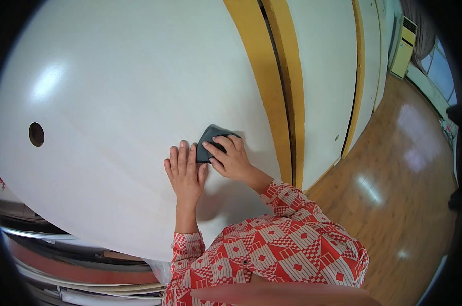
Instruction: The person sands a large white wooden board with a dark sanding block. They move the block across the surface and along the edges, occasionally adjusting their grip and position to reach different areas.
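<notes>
A small dark grey-green folded piece, which looks like cloth (206, 136), lies on the white tabletop (113, 102) in front of me. My right hand (234, 159) is on its right part, with bent fingers gripping and pressing it; what is under the fingers is hidden. My left hand (185, 179) rests flat on the table with its fingers stretched out, the forefinger against the left edge of the cloth. Both forearms are in red and white patterned sleeves.
A round hole (36, 134) pierces the tabletop at the left. Yellow strips (256, 61) edge a narrow gap to the right, with more white tables beyond. Stacked sheets or rolls (83, 262) lie below the near left edge. A tall floor-standing air conditioner (403, 48) stands far right on the wooden floor (373, 204).
</notes>
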Action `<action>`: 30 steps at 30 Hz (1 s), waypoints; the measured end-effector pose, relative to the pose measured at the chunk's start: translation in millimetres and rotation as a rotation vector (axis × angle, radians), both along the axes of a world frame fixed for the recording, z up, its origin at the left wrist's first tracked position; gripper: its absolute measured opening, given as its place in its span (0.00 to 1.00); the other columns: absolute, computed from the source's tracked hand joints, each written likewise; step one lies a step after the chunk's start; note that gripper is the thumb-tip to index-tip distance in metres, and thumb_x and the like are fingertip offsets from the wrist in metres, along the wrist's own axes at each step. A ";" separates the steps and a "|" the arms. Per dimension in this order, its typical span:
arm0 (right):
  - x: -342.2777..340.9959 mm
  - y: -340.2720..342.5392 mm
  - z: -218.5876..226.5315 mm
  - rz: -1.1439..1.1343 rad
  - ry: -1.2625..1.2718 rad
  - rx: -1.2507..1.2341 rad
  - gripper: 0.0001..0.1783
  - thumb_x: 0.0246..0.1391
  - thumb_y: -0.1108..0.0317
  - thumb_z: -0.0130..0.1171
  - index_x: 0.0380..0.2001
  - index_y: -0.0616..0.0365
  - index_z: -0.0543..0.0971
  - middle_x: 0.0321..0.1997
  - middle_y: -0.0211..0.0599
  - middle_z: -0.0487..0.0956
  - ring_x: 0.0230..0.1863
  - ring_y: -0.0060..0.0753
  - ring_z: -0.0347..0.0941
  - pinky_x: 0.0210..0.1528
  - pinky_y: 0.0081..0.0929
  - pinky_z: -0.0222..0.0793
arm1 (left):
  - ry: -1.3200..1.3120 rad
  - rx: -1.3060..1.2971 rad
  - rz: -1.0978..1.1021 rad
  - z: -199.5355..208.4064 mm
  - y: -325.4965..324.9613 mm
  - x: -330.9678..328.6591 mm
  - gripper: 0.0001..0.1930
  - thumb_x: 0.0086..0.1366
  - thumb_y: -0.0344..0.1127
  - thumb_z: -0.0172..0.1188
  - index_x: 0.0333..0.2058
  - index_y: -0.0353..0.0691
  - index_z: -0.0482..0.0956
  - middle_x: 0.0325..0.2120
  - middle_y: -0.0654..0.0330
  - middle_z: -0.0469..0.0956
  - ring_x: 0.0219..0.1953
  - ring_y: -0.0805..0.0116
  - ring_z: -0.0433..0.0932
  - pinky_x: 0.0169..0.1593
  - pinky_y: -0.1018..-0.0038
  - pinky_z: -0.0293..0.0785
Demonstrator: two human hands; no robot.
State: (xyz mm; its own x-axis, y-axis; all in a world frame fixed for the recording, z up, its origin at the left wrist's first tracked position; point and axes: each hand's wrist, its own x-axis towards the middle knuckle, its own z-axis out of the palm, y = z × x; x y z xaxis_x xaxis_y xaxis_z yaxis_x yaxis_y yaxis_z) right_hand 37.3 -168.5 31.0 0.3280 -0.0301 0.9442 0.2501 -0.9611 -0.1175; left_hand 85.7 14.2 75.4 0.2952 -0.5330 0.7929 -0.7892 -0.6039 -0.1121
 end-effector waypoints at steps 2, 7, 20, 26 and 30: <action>-0.2 -18.2 7.4 -0.020 0.056 0.030 0.31 0.49 0.60 0.68 0.60 0.41 0.80 0.56 0.39 0.73 0.54 0.50 0.68 0.59 0.52 0.62 | -0.031 -0.017 0.028 -2.4 1.2 2.8 0.29 0.70 0.48 0.61 0.67 0.51 0.72 0.71 0.59 0.65 0.75 0.53 0.56 0.76 0.50 0.42; 7.3 -134.3 46.9 -0.392 -0.248 0.273 0.32 0.54 0.67 0.63 0.64 0.51 0.75 0.58 0.48 0.70 0.58 0.53 0.63 0.63 0.49 0.57 | -0.065 -0.030 0.075 -11.4 1.7 0.9 0.30 0.67 0.47 0.65 0.67 0.53 0.73 0.72 0.61 0.63 0.76 0.56 0.53 0.76 0.51 0.37; 7.5 13.7 32.0 0.013 -0.078 -0.047 0.33 0.48 0.59 0.68 0.62 0.37 0.79 0.57 0.33 0.71 0.52 0.48 0.65 0.58 0.51 0.61 | -0.057 -0.059 -0.001 -1.8 7.8 3.6 0.27 0.72 0.47 0.58 0.67 0.46 0.72 0.72 0.55 0.64 0.76 0.51 0.55 0.76 0.50 0.42; 11.6 -81.4 65.2 -0.191 -0.183 0.134 0.33 0.50 0.60 0.67 0.63 0.43 0.77 0.59 0.46 0.70 0.57 0.53 0.66 0.61 0.53 0.60 | -0.078 -0.047 0.037 3.4 22.7 3.8 0.29 0.71 0.46 0.60 0.68 0.46 0.70 0.72 0.55 0.64 0.76 0.50 0.55 0.76 0.49 0.42; 8.2 -170.0 89.6 -0.368 -0.290 0.335 0.30 0.58 0.66 0.61 0.65 0.51 0.76 0.65 0.48 0.66 0.63 0.54 0.58 0.68 0.50 0.54 | -0.115 -0.024 0.040 2.0 24.4 2.1 0.32 0.71 0.45 0.60 0.70 0.45 0.65 0.73 0.53 0.60 0.77 0.47 0.52 0.76 0.47 0.40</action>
